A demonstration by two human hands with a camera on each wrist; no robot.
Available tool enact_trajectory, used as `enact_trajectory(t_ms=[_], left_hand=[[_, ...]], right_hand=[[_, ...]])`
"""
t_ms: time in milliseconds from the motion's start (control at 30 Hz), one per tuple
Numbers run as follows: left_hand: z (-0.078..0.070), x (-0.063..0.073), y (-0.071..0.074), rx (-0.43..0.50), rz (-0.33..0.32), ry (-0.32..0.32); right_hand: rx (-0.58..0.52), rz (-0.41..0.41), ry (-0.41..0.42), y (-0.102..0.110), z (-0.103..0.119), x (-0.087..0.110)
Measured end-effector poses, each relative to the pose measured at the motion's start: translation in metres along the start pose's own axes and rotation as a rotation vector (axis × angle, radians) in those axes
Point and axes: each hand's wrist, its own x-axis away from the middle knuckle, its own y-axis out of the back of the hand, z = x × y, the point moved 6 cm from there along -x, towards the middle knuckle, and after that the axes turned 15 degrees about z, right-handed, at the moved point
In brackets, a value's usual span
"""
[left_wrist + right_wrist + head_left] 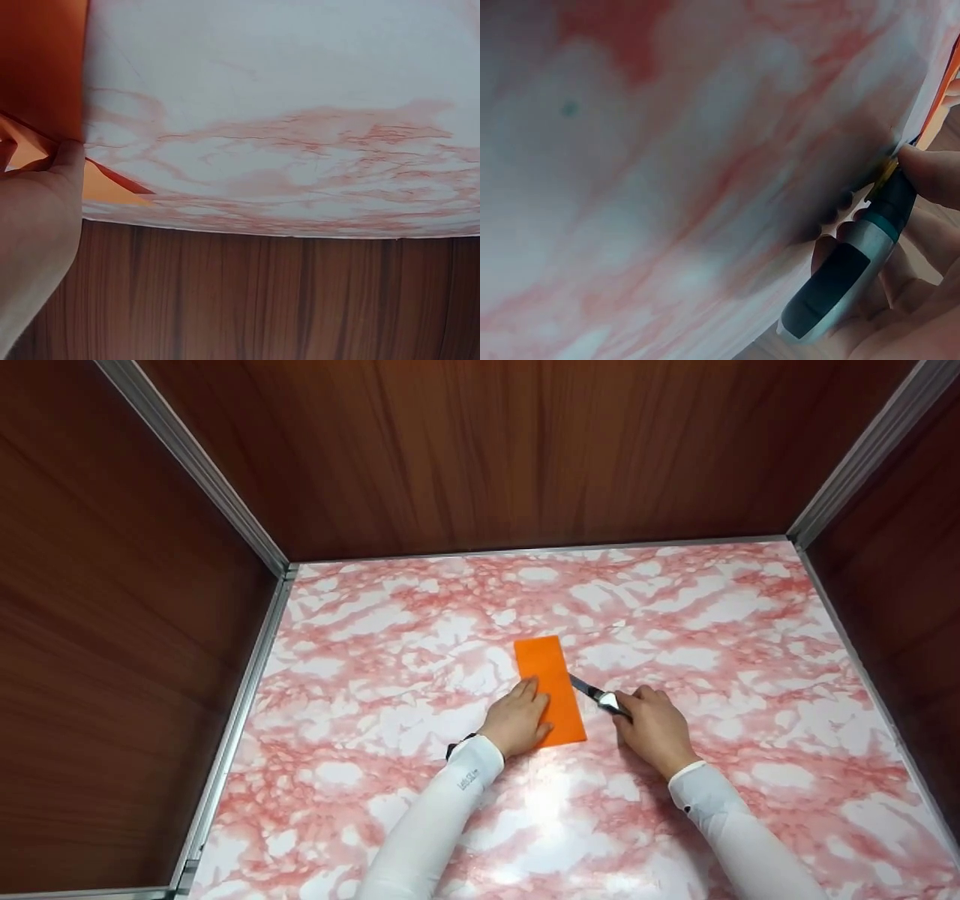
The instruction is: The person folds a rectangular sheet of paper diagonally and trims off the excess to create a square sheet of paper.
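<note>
A strip of orange folded paper [551, 666] lies lengthwise on the table. Across its lower left part rests my left hand [517, 718], fingers spread and pressing it down. The left wrist view shows the thumb [69, 159] at the paper's edge, with layers of the fold parted around it. On the other side, my right hand [658, 729] grips a utility knife [609, 703] whose blade is out. The blade's tip is at the right edge of the paper; whether it sits between the layers cannot be told. The knife's grey and black handle [829, 289] lies along the palm.
The table [360, 690] has a red and white marbled top. Brown wood-grain panels [487, 457] stand at the back and both sides, joined by metal rails [210, 480]. Light glares on the tabletop just below the paper.
</note>
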Motion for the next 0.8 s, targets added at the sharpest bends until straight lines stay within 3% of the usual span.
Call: enact_trajectory(t_ms=[400, 800], left_hand=[[0.0014, 0.0009, 0.0009, 0.004, 0.03, 0.026], [0.0005, 0.0037, 0.0007, -0.004, 0.029, -0.016]], right_hand=[[-0.01, -0.01, 0.013, 0.0003, -0.0005, 0.0006], [-0.007, 0.01, 0.026, -0.0013, 0.0033, 0.006]])
